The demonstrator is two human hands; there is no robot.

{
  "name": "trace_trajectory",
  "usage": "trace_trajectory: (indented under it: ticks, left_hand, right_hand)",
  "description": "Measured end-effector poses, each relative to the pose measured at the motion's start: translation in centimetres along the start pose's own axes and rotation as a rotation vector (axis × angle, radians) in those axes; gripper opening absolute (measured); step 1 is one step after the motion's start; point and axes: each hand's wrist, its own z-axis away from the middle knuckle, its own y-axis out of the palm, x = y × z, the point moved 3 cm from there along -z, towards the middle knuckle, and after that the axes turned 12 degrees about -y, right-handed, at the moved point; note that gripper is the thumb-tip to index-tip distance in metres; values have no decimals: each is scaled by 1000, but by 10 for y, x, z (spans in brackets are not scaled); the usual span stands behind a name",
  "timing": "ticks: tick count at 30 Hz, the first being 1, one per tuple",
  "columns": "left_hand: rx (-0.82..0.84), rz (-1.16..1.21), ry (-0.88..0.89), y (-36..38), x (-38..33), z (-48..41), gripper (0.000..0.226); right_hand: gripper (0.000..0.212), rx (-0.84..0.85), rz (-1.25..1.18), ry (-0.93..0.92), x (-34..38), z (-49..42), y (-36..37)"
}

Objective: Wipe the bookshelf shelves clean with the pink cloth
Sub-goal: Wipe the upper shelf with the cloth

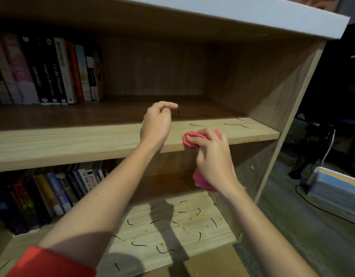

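Pink cloth [193, 138] is bunched in your right hand [212, 156]: the fingers and thumb curl tightly round it, one fold protrudes past the fingertips, and a second fold hangs below the palm. Your right hand holds the cloth at the front edge of the upper shelf [72, 140] of the bookshelf [272, 86], toward the right end. Whether the cloth presses on the board or sits just off it cannot be determined. Your left hand [156, 126] is positioned just to the left of the cloth, over the same front edge. Its fingers are loosely curled, the forefinger points toward the rear of the shelf, and it holds nothing. Whether it touches the board cannot be determined. Short black marks [196, 124] lie on the upper shelf beyond and to the right of both hands, some in the lit front strip and some in the shadowed rear. A row of books [58, 70] stands at the left rear of this shelf, well apart from the hands. The lower shelf [216, 204] carries further black marks and scattered yellow crumbs [197, 214] across its lit right part, with an arm shadow falling through them. A second row of books [58, 192] stands at its left, leaning slightly. A red sleeve [52, 262] covers your left upper arm at the bottom edge of the view. On the floor to the right of the bookshelf, a clear storage box [336, 188] sits near a white cable [328, 150].
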Motion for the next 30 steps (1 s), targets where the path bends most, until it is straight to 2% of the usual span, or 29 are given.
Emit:
trace_trajectory:
  ticks: [2, 4, 7, 9, 11, 15, 18, 21, 23, 26, 28, 30]
  left_hand:
    - [-12, -135, 43, -11, 5, 2, 33]
    - [-43, -372, 166, -20, 9, 5, 26]
    - [-25, -518, 262, -19, 7, 9, 21]
    - [11, -591, 279, -11, 6, 9, 22]
    - [40, -656, 271, -5, 6, 9, 24]
    - [60, -634, 217, -4, 6, 3, 28]
    - [23, -481, 140, -9, 6, 0, 33]
    - [37, -290, 13, -16, 9, -4, 37]
    - [91, -297, -33, -14, 11, -7, 33]
    - [165, -575, 30, -3, 13, -11, 28]
    - [173, -807, 85, 5, 12, -14, 38]
    - [203, -907, 92, 10, 12, -17, 48]
  right_hand:
    - [39, -7, -166, -27, -2, 7, -9]
    - [42, -57, -282, -6, -13, 3, -25]
    - [38, -127, -150, 207, -49, -19, -45]
    - [33, -10, -7, 307, -68, -31, -43]
    - [29, 118, 122, 305, -67, -35, -32]
    - [28, 81, 120, 108, -17, -33, -4]
    - [31, 109, 48, -92, 20, -28, 7]
    - [33, 150, -102, 8, 6, -34, -8]
    - [32, 155, -16, 133, -26, -44, -19]
    - [30, 279, 122, 238, -64, -59, -16]
    - [29, 316, 143, 266, -74, -68, -8]
    - [27, 327, 155, 291, -79, -76, -3]
